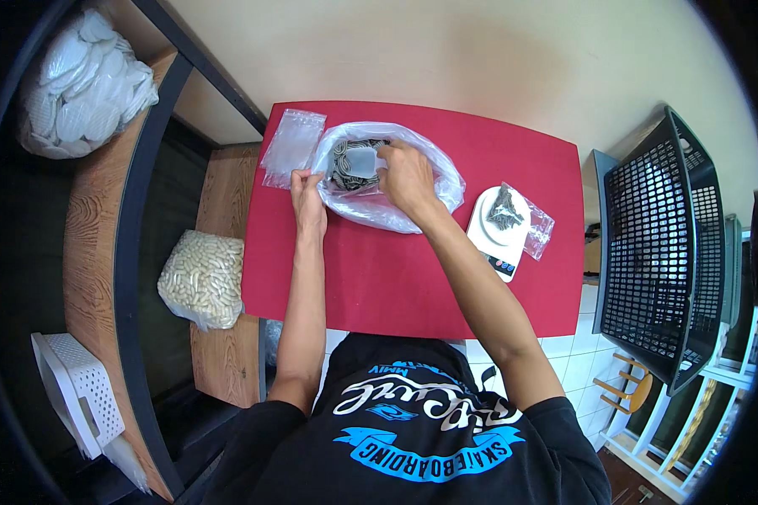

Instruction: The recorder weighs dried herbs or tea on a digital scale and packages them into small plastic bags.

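A large clear plastic bag (379,218) lies open on the red table, with its rim spread wide. Inside it are small dark, pale-striped pieces (352,181), whose exact kind I cannot tell. My left hand (309,201) pinches the bag's left rim. Reaching over the opening, my right hand (408,175) grips a translucent white plastic scoop (360,163), which rests among the pieces. To the right stands a white digital kitchen scale (487,237). On its round pan sits a small clear bag of dark pieces (504,210).
Flat clear zip bags (294,142) lie at the red table's (385,284) back left corner. Another clear bag (539,230) lies beside the scale. Left are wooden shelves (101,252) and a bag of pale pieces (203,278). A black plastic crate (647,252) stands right, above a wooden stool (638,392).
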Tool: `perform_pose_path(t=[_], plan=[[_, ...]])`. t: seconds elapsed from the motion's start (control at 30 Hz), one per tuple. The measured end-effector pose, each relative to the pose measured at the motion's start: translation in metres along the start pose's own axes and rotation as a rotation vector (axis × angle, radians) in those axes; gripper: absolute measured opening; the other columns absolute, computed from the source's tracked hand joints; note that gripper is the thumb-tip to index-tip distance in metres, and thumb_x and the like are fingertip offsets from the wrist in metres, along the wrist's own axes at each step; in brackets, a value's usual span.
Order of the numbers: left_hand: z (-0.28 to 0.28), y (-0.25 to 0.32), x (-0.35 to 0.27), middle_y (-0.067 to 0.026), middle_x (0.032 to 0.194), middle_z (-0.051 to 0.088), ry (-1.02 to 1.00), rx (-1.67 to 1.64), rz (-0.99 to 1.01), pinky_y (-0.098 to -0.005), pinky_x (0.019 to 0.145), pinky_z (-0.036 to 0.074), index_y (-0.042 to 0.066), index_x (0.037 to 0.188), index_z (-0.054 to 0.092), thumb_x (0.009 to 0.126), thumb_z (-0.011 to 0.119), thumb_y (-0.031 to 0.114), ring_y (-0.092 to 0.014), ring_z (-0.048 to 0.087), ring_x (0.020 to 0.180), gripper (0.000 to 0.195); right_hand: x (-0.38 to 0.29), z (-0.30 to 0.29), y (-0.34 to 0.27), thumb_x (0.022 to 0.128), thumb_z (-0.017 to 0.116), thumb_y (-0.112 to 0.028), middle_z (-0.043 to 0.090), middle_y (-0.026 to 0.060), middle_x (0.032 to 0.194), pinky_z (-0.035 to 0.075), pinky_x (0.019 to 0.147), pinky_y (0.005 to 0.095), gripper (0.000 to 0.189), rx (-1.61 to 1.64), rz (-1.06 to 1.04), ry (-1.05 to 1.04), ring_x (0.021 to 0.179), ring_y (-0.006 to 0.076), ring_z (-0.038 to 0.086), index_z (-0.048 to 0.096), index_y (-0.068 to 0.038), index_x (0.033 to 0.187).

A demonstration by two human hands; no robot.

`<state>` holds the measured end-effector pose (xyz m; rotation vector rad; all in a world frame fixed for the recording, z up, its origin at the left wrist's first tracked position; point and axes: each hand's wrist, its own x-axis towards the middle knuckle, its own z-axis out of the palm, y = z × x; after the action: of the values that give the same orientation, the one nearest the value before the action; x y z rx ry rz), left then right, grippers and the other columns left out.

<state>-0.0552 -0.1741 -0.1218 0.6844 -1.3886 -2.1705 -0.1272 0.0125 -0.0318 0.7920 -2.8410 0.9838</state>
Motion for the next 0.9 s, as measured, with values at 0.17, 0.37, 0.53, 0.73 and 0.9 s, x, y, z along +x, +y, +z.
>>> perform_pose_path(t=[0.17,0.37,0.53,0.73,0.9], plan=[[-0.001,0.011,-0.003,-0.0097,0.105,0.057,0.016,-0.073,-0.111,-0.0337,0.082,0.052,0.006,0.109,0.048,0.098,0.058,0.006,-0.019,0.057,0.099,0.015,-0.001,-0.012,0.009,0.076,0.074,-0.001,0.07,0.0217,0.11,0.056,0.087,0.0505,0.028,-0.004,0.045,0.002,0.096,0.0428,0.07,0.075,0.001,0.104],[0.004,0.018,-0.006,-0.0168,0.114,0.06,-0.038,0.005,-0.114,-0.0363,0.084,0.055,0.008,0.121,0.044,0.101,0.055,0.009,-0.022,0.064,0.098,0.023,-0.011,-0.025,-0.009,0.075,0.073,0.0,0.07,0.0183,0.103,0.056,0.082,0.0502,0.026,-0.059,-0.044,0.068,0.092,0.0409,0.069,0.075,0.0,0.102],[0.007,0.021,-0.01,-0.0207,0.119,0.061,-0.065,0.026,-0.111,-0.0374,0.088,0.055,0.007,0.126,0.041,0.103,0.053,0.01,-0.027,0.067,0.103,0.025,-0.018,-0.011,-0.018,0.077,0.069,0.001,0.068,0.015,0.097,0.057,0.079,0.0493,0.022,-0.145,-0.116,0.058,0.093,0.0363,0.068,0.075,-0.003,0.098],[0.011,0.021,-0.018,-0.0206,0.121,0.061,-0.06,-0.017,-0.149,-0.0375,0.089,0.055,0.008,0.129,0.04,0.104,0.052,0.011,-0.029,0.068,0.107,0.028,-0.024,-0.019,-0.027,0.072,0.071,0.002,0.067,0.0158,0.103,0.061,0.076,0.0465,0.027,-0.185,-0.123,0.125,0.099,0.0359,0.066,0.071,0.0,0.099],[-0.002,0.005,-0.009,-0.0194,0.123,0.06,-0.03,0.078,-0.064,-0.0382,0.086,0.055,0.009,0.13,0.04,0.105,0.052,0.012,-0.025,0.067,0.103,0.028,-0.024,-0.017,-0.033,0.076,0.066,0.002,0.068,0.0131,0.098,0.058,0.075,0.0479,0.026,-0.206,-0.178,0.091,0.095,0.0339,0.066,0.074,-0.003,0.1]])
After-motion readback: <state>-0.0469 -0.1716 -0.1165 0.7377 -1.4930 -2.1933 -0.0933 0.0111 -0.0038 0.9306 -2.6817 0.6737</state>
